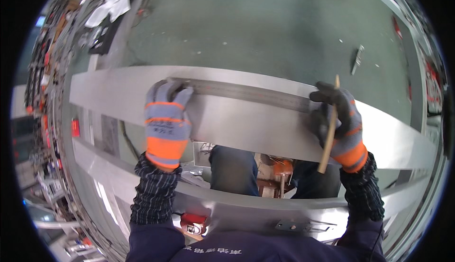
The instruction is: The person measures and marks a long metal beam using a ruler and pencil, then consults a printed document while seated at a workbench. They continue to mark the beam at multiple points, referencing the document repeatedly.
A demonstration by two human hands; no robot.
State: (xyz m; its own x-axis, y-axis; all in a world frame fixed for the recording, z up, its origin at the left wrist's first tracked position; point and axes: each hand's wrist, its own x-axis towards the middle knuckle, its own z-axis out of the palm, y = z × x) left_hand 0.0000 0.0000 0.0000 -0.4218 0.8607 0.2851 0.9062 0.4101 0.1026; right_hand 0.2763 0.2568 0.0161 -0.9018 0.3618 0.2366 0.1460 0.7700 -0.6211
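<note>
Over the wide metal bar (246,124), the left hand (166,124) touched 1 end of the ruler (251,92); whether it gripped, I could not tell. At the other end, the right hand (343,124) grasped a stick (328,143). The ruler lay along the bar. A red tape measure (193,223) sat near the body.

Two gloved hands (167,127) (345,124), two knees (233,169) (316,180), one ruler (251,94) and one stick (328,143) show.

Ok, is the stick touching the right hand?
Touching: the head view shows the stick held across the gloved right hand, both ends poking out past the glove.
</note>
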